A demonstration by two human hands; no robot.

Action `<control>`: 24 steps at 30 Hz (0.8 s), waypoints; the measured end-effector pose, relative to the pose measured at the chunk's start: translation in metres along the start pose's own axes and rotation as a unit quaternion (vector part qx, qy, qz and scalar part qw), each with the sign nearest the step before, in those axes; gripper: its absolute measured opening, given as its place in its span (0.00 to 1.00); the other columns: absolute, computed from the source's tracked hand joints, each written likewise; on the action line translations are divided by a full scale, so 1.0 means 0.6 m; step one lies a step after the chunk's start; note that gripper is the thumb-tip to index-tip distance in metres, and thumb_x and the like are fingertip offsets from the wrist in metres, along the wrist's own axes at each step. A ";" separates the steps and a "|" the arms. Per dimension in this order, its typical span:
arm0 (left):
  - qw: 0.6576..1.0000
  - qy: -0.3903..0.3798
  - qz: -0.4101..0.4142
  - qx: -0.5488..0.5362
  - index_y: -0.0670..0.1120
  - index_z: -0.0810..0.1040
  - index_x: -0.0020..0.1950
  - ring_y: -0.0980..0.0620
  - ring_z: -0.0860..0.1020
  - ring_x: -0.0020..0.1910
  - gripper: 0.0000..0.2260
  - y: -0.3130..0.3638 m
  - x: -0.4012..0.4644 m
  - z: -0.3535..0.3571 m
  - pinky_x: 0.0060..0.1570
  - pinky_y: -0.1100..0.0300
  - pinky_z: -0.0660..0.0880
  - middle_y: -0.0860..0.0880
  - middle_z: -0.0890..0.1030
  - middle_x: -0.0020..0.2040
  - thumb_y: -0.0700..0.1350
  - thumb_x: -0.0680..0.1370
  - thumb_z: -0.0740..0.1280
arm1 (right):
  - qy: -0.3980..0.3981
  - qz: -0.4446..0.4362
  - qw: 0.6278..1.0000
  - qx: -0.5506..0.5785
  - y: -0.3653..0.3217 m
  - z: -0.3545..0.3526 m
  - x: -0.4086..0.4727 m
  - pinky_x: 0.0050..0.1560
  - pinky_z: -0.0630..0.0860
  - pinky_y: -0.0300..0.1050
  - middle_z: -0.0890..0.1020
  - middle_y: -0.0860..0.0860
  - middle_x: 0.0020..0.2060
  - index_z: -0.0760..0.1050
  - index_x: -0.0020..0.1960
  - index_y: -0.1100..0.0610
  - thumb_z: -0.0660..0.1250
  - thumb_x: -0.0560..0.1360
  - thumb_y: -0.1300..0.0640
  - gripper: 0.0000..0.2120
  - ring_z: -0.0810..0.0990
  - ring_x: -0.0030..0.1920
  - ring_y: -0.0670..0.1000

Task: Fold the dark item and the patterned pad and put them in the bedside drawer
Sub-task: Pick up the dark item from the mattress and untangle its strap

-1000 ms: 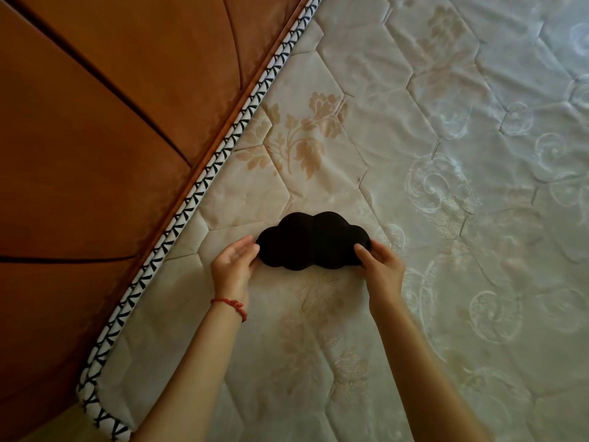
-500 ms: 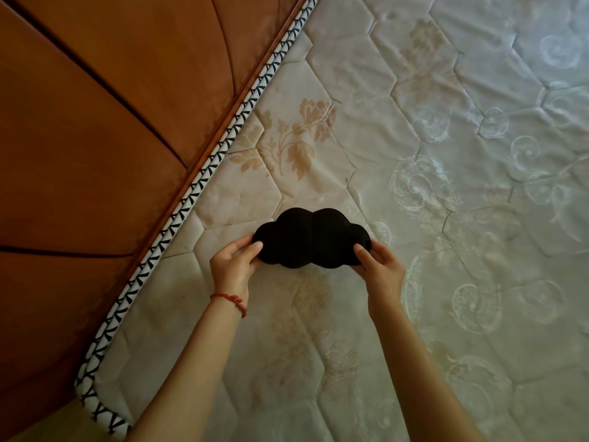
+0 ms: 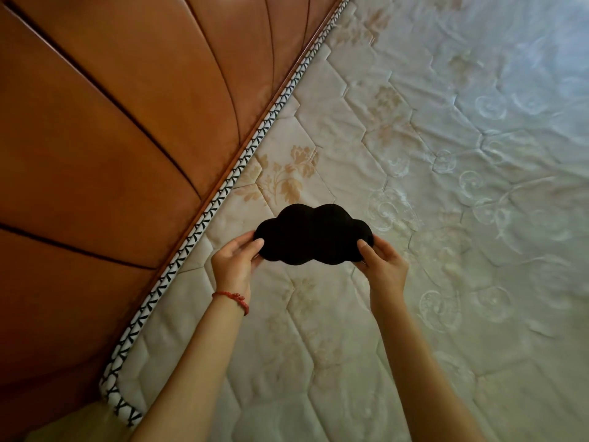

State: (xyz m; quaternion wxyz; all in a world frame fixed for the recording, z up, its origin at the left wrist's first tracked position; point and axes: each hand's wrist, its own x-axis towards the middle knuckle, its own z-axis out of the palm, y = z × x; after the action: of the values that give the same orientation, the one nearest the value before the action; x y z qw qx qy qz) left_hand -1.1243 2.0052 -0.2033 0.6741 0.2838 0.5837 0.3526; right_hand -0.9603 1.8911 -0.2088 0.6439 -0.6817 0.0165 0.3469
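A quilted cream mattress (image 3: 414, 154) with floral stitching fills the right; its black-and-white piping (image 3: 223, 193) runs against a reddish wooden headboard (image 3: 111, 138) on the left. Daylight brightens its far-right corner.

I hold the dark item (image 3: 314, 236), a black cloud-shaped piece, by its two ends above the quilted mattress (image 3: 430, 186): my left hand (image 3: 234, 266) pinches one end, my right hand (image 3: 384, 266) the other. A wooden headboard (image 3: 111, 138) borders the mattress.
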 end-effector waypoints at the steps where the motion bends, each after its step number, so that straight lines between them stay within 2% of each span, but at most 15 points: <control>1: 1.000 -0.005 0.005 -0.001 0.37 0.77 0.56 0.52 0.81 0.42 0.13 0.011 -0.009 0.004 0.38 0.65 0.80 0.44 0.81 0.44 0.30 0.72 0.66 | -0.003 -0.008 1.000 0.003 -0.013 -0.002 -0.007 0.44 0.82 0.42 0.83 0.53 0.43 0.77 0.56 0.60 0.68 0.73 0.66 0.12 0.84 0.43 0.48; 10: 0.998 -0.045 0.048 -0.021 0.38 0.77 0.56 0.51 0.80 0.44 0.13 0.104 -0.087 0.040 0.39 0.65 0.80 0.45 0.80 0.45 0.30 0.72 0.65 | -0.023 -0.064 0.997 0.029 -0.135 -0.011 -0.064 0.39 0.81 0.38 0.83 0.53 0.44 0.77 0.56 0.61 0.68 0.72 0.66 0.12 0.84 0.43 0.49; 17: 0.992 -0.079 0.089 -0.046 0.36 0.76 0.57 0.52 0.80 0.42 0.13 0.185 -0.146 0.077 0.39 0.65 0.80 0.45 0.80 0.44 0.30 0.73 0.65 | -0.029 -0.109 0.992 0.050 -0.237 -0.016 -0.112 0.43 0.82 0.39 0.83 0.56 0.47 0.77 0.56 0.61 0.68 0.73 0.65 0.12 0.83 0.48 0.52; 21: 0.989 -0.087 0.105 -0.064 0.36 0.76 0.56 0.53 0.80 0.37 0.13 0.236 -0.188 0.098 0.35 0.67 0.78 0.45 0.80 0.42 0.30 0.72 0.66 | -0.031 -0.147 0.986 0.070 -0.295 -0.017 -0.142 0.40 0.81 0.37 0.83 0.56 0.47 0.77 0.57 0.63 0.68 0.73 0.66 0.13 0.83 0.47 0.53; 24: 0.984 -0.098 0.124 -0.077 0.36 0.76 0.56 0.51 0.79 0.40 0.12 0.271 -0.219 0.111 0.34 0.68 0.78 0.45 0.80 0.42 0.30 0.72 0.66 | -0.035 -0.170 0.981 0.086 -0.336 -0.017 -0.165 0.40 0.81 0.37 0.83 0.57 0.46 0.77 0.54 0.60 0.67 0.73 0.66 0.10 0.83 0.47 0.53</control>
State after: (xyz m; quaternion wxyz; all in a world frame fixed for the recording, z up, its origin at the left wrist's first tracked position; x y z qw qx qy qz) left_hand -1.0909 1.9974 0.0136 0.6991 0.3343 0.4458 0.4481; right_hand -0.9361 1.8743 0.0140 0.7497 -0.6041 -0.0927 0.2536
